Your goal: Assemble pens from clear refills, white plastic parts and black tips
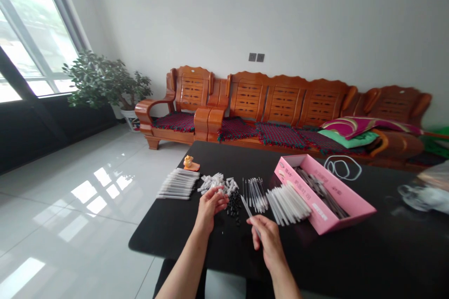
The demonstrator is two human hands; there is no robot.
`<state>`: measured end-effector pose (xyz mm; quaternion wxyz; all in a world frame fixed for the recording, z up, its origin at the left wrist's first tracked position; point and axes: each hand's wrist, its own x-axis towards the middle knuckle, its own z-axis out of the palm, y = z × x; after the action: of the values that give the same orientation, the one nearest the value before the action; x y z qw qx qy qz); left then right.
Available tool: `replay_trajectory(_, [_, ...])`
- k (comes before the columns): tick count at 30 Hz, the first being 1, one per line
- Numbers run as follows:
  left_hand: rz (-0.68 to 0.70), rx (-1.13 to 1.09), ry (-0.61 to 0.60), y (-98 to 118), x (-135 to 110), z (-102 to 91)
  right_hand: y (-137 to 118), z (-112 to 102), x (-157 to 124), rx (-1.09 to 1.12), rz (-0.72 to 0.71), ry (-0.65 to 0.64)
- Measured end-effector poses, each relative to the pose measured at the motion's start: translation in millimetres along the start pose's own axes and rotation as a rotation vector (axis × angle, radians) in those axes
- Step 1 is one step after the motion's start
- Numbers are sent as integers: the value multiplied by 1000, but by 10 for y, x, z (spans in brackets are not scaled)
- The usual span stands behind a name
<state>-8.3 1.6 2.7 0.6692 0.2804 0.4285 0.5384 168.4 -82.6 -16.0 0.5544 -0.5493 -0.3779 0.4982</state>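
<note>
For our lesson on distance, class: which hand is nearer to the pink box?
Right. The right hand is left of the pink box, near white tubes; the left hand is farther left, by small white pieces.

the tubes [286, 203] look smooth plastic, the bench [284, 100] glossy wood.

Wooden sofa [284, 99] seen across the middle
A potted plant [105, 79] is placed at upper left; pillows [354, 127] are stacked at right.

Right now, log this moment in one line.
left hand: near white pieces, grip unclear | right hand: holding slim tube | nearby: black pieces, pink box
</note>
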Motion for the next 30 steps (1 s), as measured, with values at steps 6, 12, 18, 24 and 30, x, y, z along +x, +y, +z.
replay_trajectory(6, [-13, -70, 33, -31, -15, 48, -181, 215, -87, -236, -106, -51])
replay_trajectory(12, [-4, -91, 21, -63, -26, 52, -245, 283, -75, -420, -266, -79])
replay_trajectory(18, [8, -59, 16, -82, -26, 44, -270, 313, -62, -447, -254, -70])
replay_trajectory(24, [35, -11, 8, -119, -60, 80, -287, 351, -29, -508, -281, -48])
replay_trajectory(30, [164, 66, 55, -150, -58, 96, -274, 389, -72, -595, -365, 10])
